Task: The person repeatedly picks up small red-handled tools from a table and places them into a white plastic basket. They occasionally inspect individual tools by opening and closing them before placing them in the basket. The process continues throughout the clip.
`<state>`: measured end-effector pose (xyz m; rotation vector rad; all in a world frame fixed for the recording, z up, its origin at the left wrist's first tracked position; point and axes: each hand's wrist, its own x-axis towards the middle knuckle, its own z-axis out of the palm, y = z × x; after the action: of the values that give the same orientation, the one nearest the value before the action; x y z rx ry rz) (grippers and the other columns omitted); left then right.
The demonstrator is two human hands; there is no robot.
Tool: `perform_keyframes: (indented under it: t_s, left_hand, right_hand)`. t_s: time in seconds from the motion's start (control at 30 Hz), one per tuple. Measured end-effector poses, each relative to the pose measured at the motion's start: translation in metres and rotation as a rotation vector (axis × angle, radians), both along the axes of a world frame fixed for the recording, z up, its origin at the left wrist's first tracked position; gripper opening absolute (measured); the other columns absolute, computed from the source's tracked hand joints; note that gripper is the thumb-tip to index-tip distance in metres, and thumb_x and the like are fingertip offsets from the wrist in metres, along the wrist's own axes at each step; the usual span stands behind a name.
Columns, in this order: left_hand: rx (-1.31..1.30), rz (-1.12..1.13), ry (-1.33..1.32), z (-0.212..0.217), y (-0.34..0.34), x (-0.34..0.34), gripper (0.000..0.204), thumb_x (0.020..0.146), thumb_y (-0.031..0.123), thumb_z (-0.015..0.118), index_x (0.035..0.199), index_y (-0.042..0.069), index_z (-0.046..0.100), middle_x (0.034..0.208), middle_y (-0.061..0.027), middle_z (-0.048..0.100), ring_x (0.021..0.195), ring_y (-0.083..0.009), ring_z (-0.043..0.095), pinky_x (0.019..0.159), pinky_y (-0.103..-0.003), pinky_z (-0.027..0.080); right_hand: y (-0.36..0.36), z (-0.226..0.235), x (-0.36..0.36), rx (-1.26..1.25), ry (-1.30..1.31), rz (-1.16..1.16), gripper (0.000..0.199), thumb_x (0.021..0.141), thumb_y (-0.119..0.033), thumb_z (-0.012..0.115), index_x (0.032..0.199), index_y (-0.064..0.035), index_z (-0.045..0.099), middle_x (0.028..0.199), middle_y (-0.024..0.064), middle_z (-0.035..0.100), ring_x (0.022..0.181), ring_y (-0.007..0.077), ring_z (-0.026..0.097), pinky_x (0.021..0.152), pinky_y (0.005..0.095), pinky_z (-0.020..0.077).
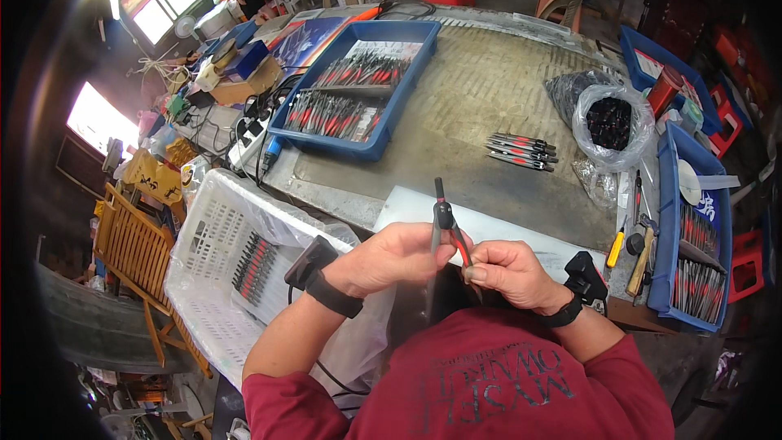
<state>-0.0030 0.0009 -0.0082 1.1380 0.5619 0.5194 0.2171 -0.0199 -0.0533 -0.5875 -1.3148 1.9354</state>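
Note:
A drawing compass (442, 213), black at its hinge with grey and red legs, is held upright in front of my chest, legs spread. My left hand (407, 254) grips its left leg, fingers closed. The right leg is pinched between thumb and fingers of my right hand (511, 272). The leg tips are partly hidden by my fingers. Beneath my hands a white board (399, 210) lies along the table's near edge. Farther off on the table lies a small stack of closed compasses (521, 151).
A blue tray (391, 126) of compasses stands at the far left, another blue tray (664, 220) at the right. Nearby are a plastic bag (582, 118) of small black parts, a yellow screwdriver (616, 249) and a hammer (640, 267). A white basket (204, 232) holds compasses at left.

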Motion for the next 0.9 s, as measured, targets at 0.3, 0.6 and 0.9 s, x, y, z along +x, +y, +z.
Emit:
perform_keyframes:
  t_s: [0.3, 0.6, 0.9]
  left_hand:
    - [-0.039, 0.089, 0.026, -0.011, -0.001, 0.008, 0.019, 0.087, 0.018, 0.061, 0.100, 0.005, 0.061, 0.091, 0.0016, 0.060, 0.085, -0.0058, 0.052, 0.075, -0.022, 0.042]
    - [-0.015, 0.216, 0.143, 0.001, -0.003, 0.014, 0.015, 0.088, 0.018, 0.059, 0.097, 0.005, 0.061, 0.078, 0.0040, 0.057, 0.063, -0.0028, 0.048, 0.056, -0.018, 0.038]
    - [0.394, 0.974, 0.257, 0.039, -0.004, -0.086, 0.018, 0.089, 0.022, 0.058, 0.093, 0.005, 0.061, 0.078, 0.0020, 0.057, 0.057, -0.0039, 0.048, 0.049, -0.017, 0.039]
  right_hand:
    - [-0.005, -0.006, -0.013, 0.014, 0.034, 0.005, 0.013, 0.089, -0.008, 0.055, 0.096, 0.0019, 0.059, 0.087, 0.0004, 0.059, 0.081, 0.0068, 0.051, 0.073, 0.0235, 0.0432]
    - [-0.001, -0.006, -0.014, 0.123, -0.079, -0.089, 0.014, 0.089, -0.009, 0.055, 0.098, 0.0018, 0.059, 0.089, 0.0017, 0.060, 0.082, 0.0072, 0.053, 0.074, 0.0235, 0.0438]
    - [0.024, -0.036, 0.014, 0.284, -0.416, -0.440, 0.014, 0.088, -0.010, 0.054, 0.095, -0.0001, 0.061, 0.084, 0.0006, 0.060, 0.074, 0.0073, 0.054, 0.065, 0.0203, 0.0427]
